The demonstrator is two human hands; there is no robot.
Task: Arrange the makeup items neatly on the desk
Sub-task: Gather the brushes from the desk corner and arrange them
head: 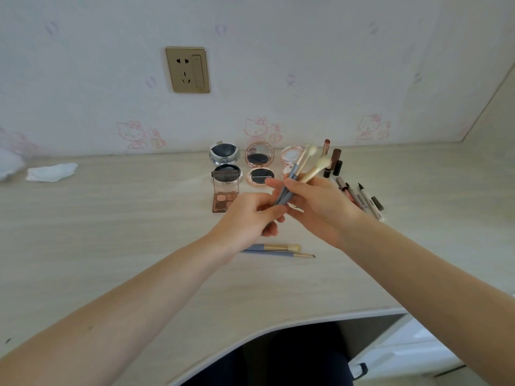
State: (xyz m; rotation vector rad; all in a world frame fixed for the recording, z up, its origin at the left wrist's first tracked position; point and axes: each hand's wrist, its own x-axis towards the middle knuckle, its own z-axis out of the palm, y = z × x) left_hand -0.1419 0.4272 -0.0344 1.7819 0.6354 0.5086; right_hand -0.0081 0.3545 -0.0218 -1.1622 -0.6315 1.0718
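Both forearms are bare from the bottom edge of the view up to the wrists, with no sleeve showing on either. The left hand [245, 215] and the right hand [315, 207] wear no rings, bracelets or watch that can be seen, and the nails look short and unpainted, though they are too small to judge well. Below the desk edge the person's lap shows in dark navy cloth [292, 363].
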